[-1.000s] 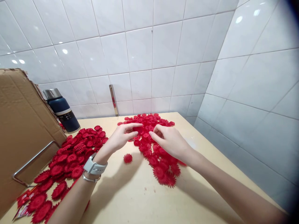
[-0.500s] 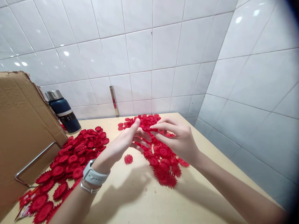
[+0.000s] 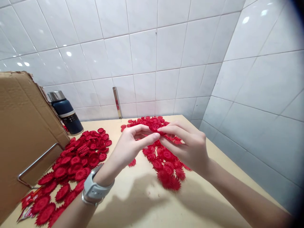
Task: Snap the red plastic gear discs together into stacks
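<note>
Above the beige table [image 3: 147, 202] my left hand [image 3: 129, 147] and my right hand [image 3: 187, 144] meet at the fingertips. Together they pinch a small red toothed plastic flower piece [image 3: 155, 128], lifted off the surface. Below and behind the hands lies a pile of red flower pieces [image 3: 166, 158] running from the back wall toward me. A single loose red piece [image 3: 132, 163] lies on the table just under my left hand. A grey watch and a thin bracelet are on my left wrist [image 3: 96, 190].
A second, larger heap of red pieces [image 3: 73, 161] spreads at the left. A brown cardboard box [image 3: 21, 126] with a metal handle stands at far left, a dark blue flask [image 3: 65, 112] behind it. White tiled walls close the back and right; a metal strip [image 3: 117, 101] leans on the wall.
Both hands have risen from the pile and come together; they now pinch one red piece between the fingertips, closer to me than a second ago.
</note>
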The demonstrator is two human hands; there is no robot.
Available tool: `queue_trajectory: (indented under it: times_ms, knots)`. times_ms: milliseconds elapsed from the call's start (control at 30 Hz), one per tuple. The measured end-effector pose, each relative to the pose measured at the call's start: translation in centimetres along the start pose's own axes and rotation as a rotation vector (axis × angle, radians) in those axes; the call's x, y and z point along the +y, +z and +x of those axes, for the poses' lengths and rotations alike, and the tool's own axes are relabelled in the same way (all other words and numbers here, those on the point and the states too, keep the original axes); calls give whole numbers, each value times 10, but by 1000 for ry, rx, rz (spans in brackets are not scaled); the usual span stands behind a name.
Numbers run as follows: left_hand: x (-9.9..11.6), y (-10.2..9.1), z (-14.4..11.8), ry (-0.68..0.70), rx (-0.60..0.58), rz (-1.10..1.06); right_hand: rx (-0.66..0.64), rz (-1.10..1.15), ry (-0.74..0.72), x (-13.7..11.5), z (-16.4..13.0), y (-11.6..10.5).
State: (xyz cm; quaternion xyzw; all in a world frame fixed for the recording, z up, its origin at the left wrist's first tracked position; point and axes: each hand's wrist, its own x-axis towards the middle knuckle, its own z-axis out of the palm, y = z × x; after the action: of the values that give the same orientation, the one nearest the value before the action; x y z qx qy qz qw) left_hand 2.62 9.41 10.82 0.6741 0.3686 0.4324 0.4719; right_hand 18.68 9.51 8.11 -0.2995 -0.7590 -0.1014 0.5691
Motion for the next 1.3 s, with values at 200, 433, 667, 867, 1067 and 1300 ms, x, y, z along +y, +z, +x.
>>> queue_trajectory:
  times_ms: [200, 433, 667, 867, 1067, 1300]
  knots:
    - [-2, 4, 0, 68, -16, -52, 8, 67, -52, -7, 3, 1]
    - [-3, 2, 0, 97, 18, -23, -140, 352, 333, -14, 5, -8]
    - [2, 5, -5, 149, -2, 45, -118, 647, 620, -15, 7, -10]
    - [3, 7, -8, 197, 15, 156, -105, 785, 740, -10, 9, -10]
    - [5, 7, -11, 259, 42, 277, -103, 864, 795, -7, 9, -11]
    - [7, 8, -11, 293, 53, 340, -136, 893, 789, -8, 9, -12]
